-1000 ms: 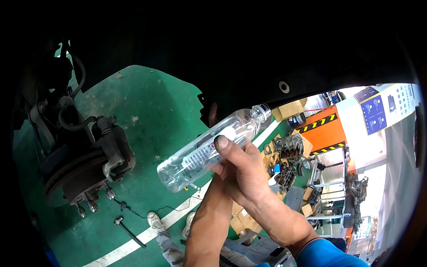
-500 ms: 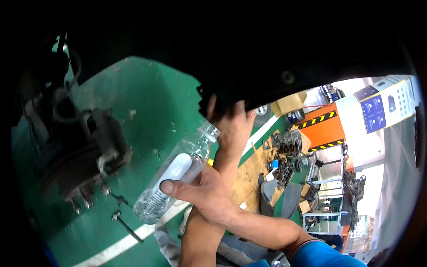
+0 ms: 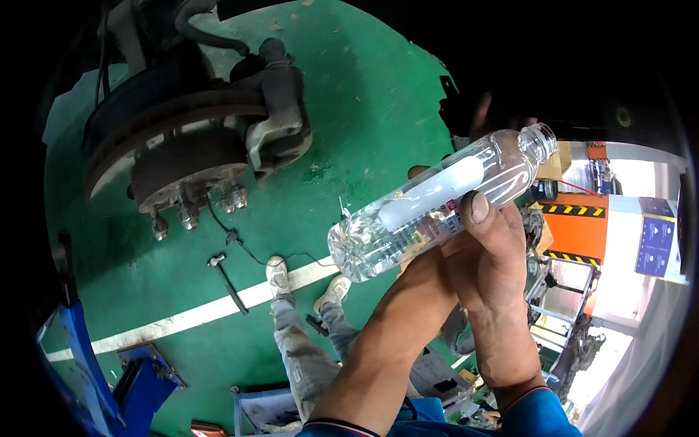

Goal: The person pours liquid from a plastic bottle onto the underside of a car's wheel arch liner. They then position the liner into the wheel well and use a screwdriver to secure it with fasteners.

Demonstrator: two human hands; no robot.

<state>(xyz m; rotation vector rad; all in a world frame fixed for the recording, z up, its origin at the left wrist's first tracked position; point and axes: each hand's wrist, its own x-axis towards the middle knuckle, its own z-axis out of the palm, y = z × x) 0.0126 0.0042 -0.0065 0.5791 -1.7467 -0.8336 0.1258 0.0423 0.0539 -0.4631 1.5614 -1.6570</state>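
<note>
A clear, uncapped plastic bottle [image 3: 437, 207] with a pale label lies slanted across my view, its neck to the upper right. My right hand [image 3: 491, 244] is closed around it, thumb along the near side. It looks nearly empty, though I cannot tell if liquid sits in the base. My left forearm passes behind the bottle and crosses the right arm. In shadow at the edge of a dark overhanging panel [image 3: 582, 80], my left hand [image 3: 483, 113] shows one finger stretched up, apart from the others. The bottle hides the rest of that hand.
A brake disc assembly [image 3: 182, 164] with studs hangs at the upper left, its caliper [image 3: 280, 109] beside it. Below lie a hammer [image 3: 229, 284] and a thin cable on the green floor. A blue steel arm [image 3: 87, 364] stands lower left; an orange cabinet [image 3: 571, 237] is at right.
My view has shifted, bringing the brake disc, my legs and the blue steel arm into sight. The bottle has moved right and up and lies flatter, now covering much of my left hand.
</note>
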